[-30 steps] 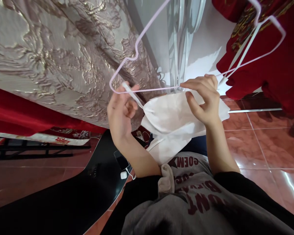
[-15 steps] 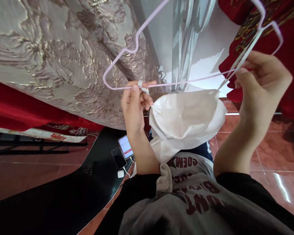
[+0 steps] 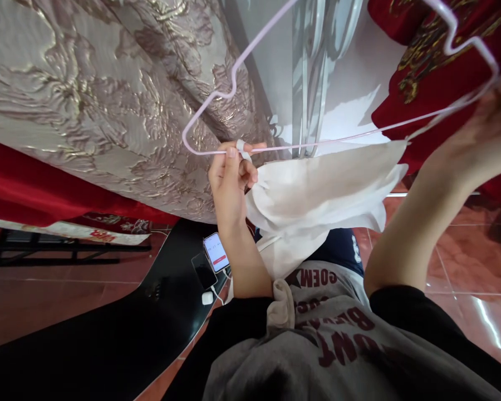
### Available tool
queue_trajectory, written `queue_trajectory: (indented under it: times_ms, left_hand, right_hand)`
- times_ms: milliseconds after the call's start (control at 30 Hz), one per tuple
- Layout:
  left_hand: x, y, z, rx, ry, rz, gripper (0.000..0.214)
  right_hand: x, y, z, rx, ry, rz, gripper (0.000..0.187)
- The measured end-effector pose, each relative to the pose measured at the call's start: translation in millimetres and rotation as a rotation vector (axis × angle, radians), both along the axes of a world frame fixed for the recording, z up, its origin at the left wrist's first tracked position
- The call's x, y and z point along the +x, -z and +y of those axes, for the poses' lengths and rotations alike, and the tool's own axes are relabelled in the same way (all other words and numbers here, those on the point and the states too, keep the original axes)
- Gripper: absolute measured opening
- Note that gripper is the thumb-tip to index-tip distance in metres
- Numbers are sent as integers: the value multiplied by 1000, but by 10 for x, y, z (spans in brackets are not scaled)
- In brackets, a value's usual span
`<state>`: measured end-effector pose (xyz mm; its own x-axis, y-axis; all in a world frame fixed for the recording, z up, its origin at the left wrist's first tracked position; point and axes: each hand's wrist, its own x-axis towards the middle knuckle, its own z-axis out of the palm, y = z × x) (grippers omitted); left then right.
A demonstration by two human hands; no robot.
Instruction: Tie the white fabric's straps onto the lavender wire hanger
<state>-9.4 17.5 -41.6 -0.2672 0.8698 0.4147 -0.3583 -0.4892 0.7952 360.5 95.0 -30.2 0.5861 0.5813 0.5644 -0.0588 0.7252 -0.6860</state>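
Observation:
My left hand (image 3: 230,186) pinches the lower bar of a pale pink clothes hanger (image 3: 200,106) near its left corner. A white strap (image 3: 241,147) loops over the bar at those fingers. Below the bar hangs a white cloth garment with thin straps (image 3: 329,184), its left end close to my left hand. At the right edge, my right hand (image 3: 495,125) is closed at the hanger's right corner; its fingers are dark and blurred. The garment's other thin strap runs taut from the cloth up to that hand.
A shiny patterned curtain (image 3: 108,100) hangs close on the left, and red gold-trimmed cloth (image 3: 413,61) on the right. Two phones, one the lit phone (image 3: 216,252), lie with cables on a black bench (image 3: 108,323). Behind the hanger stands grey metalwork (image 3: 313,72).
My right hand has moved outward to the right, drawing the strap toward the hanger's right corner. The garment is stretched to the right. My left hand has barely moved.

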Motion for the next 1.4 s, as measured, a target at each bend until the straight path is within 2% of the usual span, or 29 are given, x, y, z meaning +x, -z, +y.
queue_trajectory:
  times_ms: [100,167,200,267,367,467,533,667,733,833,900,1000,1100,1200,1300,1400]
  left_hand:
    - [6,29,26,-40,-19,47,21]
    - [15,47,34,-79,-44,92,23]
    - [19,54,35,-92,-47,106,24]
    - [22,64,31,-104,-43,112,26]
    - [-3,74,27,-117,-28,102,21]
    - [-78,79,22,-99,-27,56,14]
    - [-158,76,12,-68,-94,-11,17]
    - [-344,46,-13,77,-325,-98,50]
    - [-400,7,-9,154,-428,-59,56]
    - [-393,-113,31,220,-510,106,50]
    - [-349,-242,73,201,-452,271,41]
    - [-289,-477,143,153,-289,485,31]
    - [-259,-700,192,131,-196,575,27]
    - [-244,-825,214,89,-143,587,25]
    - [-240,-764,237,42,-158,547,30]
    - [-222,-507,256,-60,-236,372,43]
  right_hand:
    - [-257,149,-231,263,310,-6,55]
    - [-586,145,-365,338,338,-137,44]
    - [-750,123,-415,334,315,-205,37]
    - [-1016,74,-481,204,172,-410,24]
    - [-1193,65,-513,-30,-51,-707,25]
    - [-1187,150,-511,-115,-62,-828,33]
    - [-1156,224,-504,-124,-31,-824,36]
    - [-1121,327,-478,-89,-1,-797,35]
    - [-1121,337,-465,-61,7,-786,34]
    - [-1133,320,-451,8,-3,-752,32]
    - [-1141,313,-446,40,-14,-736,32]
    - [-1139,329,-441,27,0,-728,30]
    - [-1119,354,-444,-3,30,-723,27]
    - [-1103,348,-457,-50,58,-737,26]
    - [-1098,317,-470,-13,66,-735,24]
    - [-1104,293,-482,37,67,-740,23]
